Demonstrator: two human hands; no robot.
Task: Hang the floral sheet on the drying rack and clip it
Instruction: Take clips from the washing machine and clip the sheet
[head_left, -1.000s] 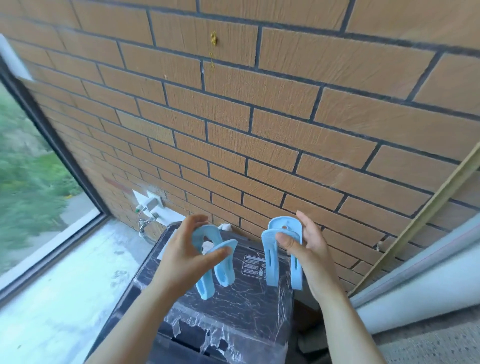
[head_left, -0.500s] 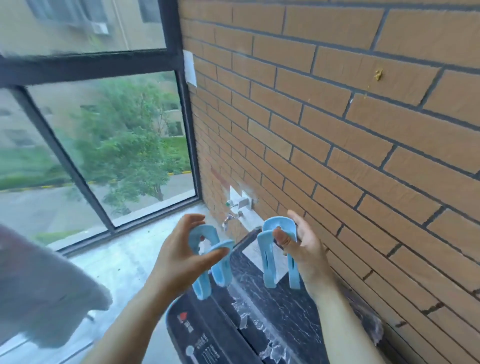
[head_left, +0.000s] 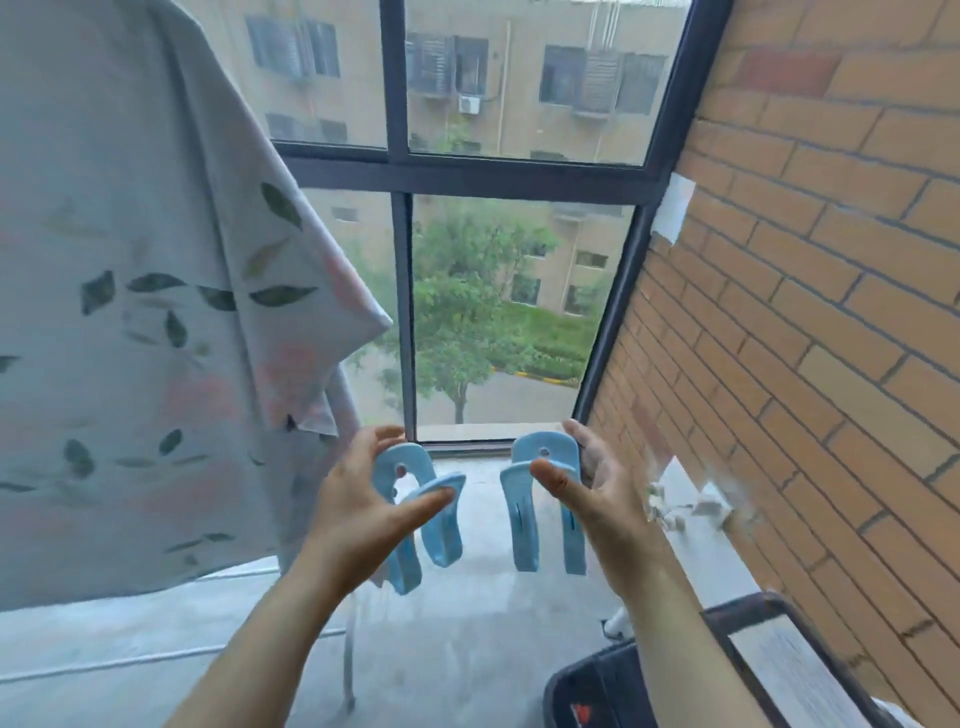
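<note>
Gripping one blue clip each at lower centre, the left hand (head_left: 358, 501) curls thumb and fingers round the left clip (head_left: 442, 540) and the right hand (head_left: 602, 493) round the right clip (head_left: 522, 530), with the floral sheet (head_left: 130, 312) hanging at frame left, window (head_left: 405, 171) beyond

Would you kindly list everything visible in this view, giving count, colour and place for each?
floral sheet: one, pale with green leaves and pink blooms, hanging at the left
drying rack: one, pale metal, leg and rails showing below the sheet
left clip: one, light blue, in the left hand
right clip: one, light blue, in the right hand
window: one, dark frame, straight ahead
brick wall: one, orange-brown, right side
appliance: one, black, bottom right corner
left hand: one, holds the left clip
right hand: one, holds the right clip
</note>
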